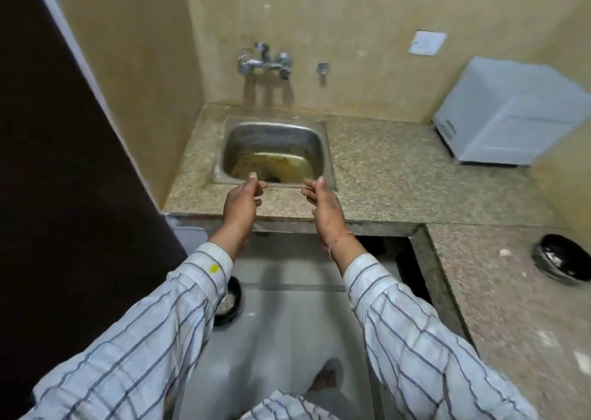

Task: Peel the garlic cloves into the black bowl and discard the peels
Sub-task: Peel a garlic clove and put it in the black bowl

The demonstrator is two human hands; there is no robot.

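Both my hands reach out over the front edge of the granite counter (383, 163), just before the steel sink (275, 151). My left hand (241, 200) has loosely curled fingers and holds nothing that I can see. My right hand (323, 202) is the same, fingers loosely bent, with a red thread at its wrist. The black bowl (558, 261) stands far right on the side counter, a bit of pale content showing inside. Small pale bits (505, 252) lie on the counter near it; I cannot tell if they are peels or cloves.
A wall tap (265, 63) hangs above the sink, whose bottom is stained brown. A white appliance (511, 112) fills the back right corner. A dark round container (228, 301) sits on the floor by my left sleeve. A dark door or panel borders the left.
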